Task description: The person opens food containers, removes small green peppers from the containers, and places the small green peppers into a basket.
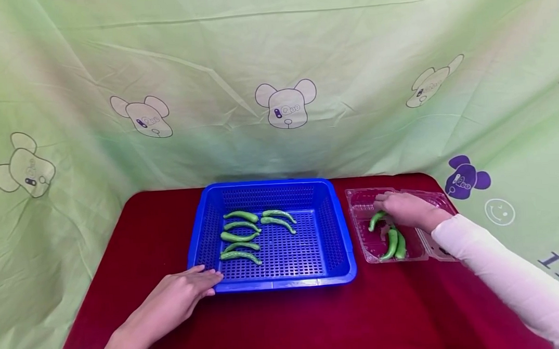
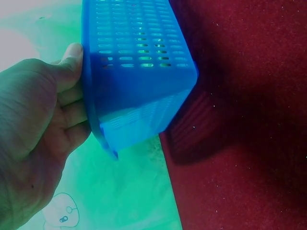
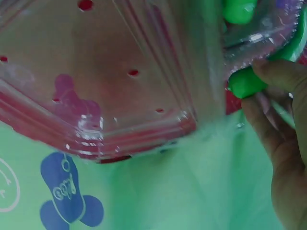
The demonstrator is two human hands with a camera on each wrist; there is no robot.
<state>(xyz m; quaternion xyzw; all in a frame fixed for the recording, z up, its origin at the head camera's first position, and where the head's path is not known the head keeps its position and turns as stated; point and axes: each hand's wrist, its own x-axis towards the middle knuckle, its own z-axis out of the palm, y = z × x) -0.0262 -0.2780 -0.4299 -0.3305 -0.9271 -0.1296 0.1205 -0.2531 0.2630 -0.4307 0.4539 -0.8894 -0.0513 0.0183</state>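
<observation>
My left hand (image 1: 191,287) rests with extended fingers on the front left corner of a blue plastic basket (image 1: 284,284); the left wrist view shows the thumb and fingers at its rim. Inside the basket lie several curved green chili peppers (image 1: 240,237), most in a column at the left, two to their right. At the right my right hand (image 1: 405,210) reaches into a clear plastic clamshell box (image 1: 367,243). Thumb and fingers pinch one end of a green chili pepper (image 3: 247,82). Two more chili peppers (image 1: 399,244) lie near the box's front.
The box's hinged lid (image 1: 439,248) lies folded open to the right. Both containers stand on a dark red tablecloth (image 1: 286,325). A pale green curtain (image 1: 208,52) with cartoon mouse heads hangs behind and at both sides.
</observation>
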